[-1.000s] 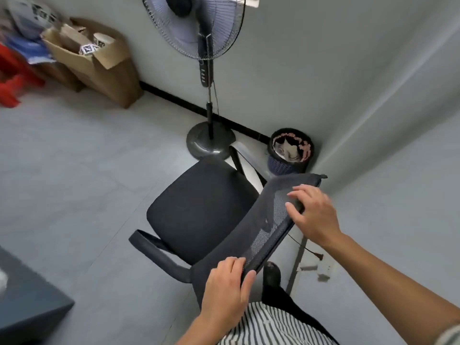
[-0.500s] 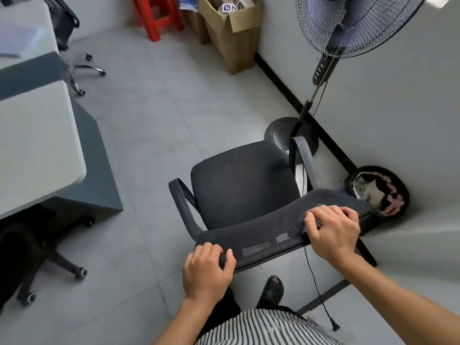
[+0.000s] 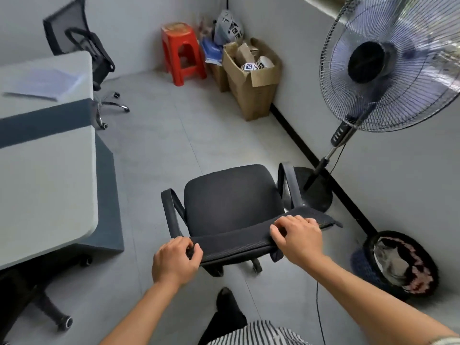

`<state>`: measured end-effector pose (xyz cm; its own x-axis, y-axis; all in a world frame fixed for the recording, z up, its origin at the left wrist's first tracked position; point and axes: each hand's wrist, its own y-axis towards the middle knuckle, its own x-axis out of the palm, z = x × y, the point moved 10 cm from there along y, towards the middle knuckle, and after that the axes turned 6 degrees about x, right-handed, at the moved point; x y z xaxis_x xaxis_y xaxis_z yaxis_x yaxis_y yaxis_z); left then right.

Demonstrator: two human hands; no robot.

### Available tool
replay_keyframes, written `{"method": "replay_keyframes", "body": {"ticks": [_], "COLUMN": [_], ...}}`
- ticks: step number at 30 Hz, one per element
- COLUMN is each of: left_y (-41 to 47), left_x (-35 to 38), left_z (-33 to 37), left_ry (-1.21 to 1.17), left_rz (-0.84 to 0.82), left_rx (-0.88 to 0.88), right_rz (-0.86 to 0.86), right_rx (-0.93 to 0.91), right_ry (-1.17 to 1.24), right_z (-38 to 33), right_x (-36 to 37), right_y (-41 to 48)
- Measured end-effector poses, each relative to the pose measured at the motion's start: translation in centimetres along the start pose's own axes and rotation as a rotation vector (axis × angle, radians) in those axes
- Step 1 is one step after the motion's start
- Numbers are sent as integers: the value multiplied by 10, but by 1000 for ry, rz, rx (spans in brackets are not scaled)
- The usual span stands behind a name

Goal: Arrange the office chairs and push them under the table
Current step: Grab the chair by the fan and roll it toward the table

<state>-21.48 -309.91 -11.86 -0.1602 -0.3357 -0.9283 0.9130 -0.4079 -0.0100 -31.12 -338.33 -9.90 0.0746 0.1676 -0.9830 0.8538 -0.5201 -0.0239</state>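
A black office chair (image 3: 231,200) with armrests stands on the grey floor in front of me, its seat facing away. My left hand (image 3: 175,261) grips the left end of its mesh backrest top (image 3: 234,242). My right hand (image 3: 297,236) grips the right part of that same top edge. The white and grey table (image 3: 47,155) fills the left side. A second black chair (image 3: 82,46) stands at the table's far end. Only the wheeled base of a third chair (image 3: 53,312) shows under the table's near corner.
A standing fan (image 3: 383,63) with its round base (image 3: 316,190) is close on the chair's right, against the wall. A dark waste basket (image 3: 395,262) sits at the lower right. A cardboard box (image 3: 251,73) and a red stool (image 3: 183,52) stand in the far corner.
The view has swung left, bringing the table and the far chair into sight. The chair has turned with my hands, and its backrest now lies square across in front of me.
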Motion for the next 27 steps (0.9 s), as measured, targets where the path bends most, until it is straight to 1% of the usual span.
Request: {"method": "replay_keyframes", "body": {"ticks": [3, 6, 9, 14, 19, 27], "left_y": [40, 72, 99, 146, 184, 249], "left_x": [-5, -8, -13, -20, -31, -43], "left_z": [-17, -36, -53, -65, -77, -98], "left_ry": [13, 20, 13, 17, 34, 54], "left_rz": [-16, -25, -4, 37, 141, 249], "left_rx": [-21, -58, -108, -168, -263, -526], "right_rz": [-35, -4, 43, 100, 156, 79], "right_rx": [-37, -25, -83, -189, -348, -620], "right_ry": [56, -4, -115, -82, -45, -49], "right_z": [-10, -21, -47, -78, -121, -216], "right_x": [-6, -3, 4, 4, 8, 29], "right_y": [51, 94, 130, 196, 273, 411]}}
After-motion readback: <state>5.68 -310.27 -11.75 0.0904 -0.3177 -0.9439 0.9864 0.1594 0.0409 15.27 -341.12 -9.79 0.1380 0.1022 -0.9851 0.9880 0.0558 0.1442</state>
